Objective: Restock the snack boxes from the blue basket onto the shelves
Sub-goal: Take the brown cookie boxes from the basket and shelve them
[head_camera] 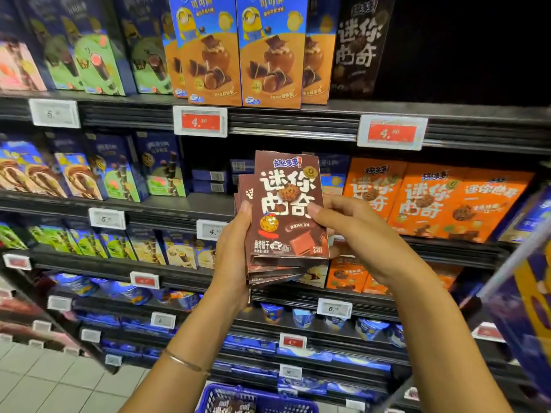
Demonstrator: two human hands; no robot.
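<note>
I hold a fanned stack of brown snack boxes (287, 204) upright in front of the shelves (292, 129), at chest height. My left hand (234, 248) grips the stack's left edge and bottom from behind, thumb on the front. My right hand (354, 231) pinches the front box at its right edge, thumb on the face. The blue basket (229, 399) sits low at the bottom edge, with more brown boxes inside.
One matching dark box (359, 46) stands on the top shelf beside a dark gap at the right. Orange boxes (429, 201) fill the middle shelf right of my hands. Blue and orange Minion boxes (238, 52) stand above. A blurred purple package (524, 296) juts in at the right.
</note>
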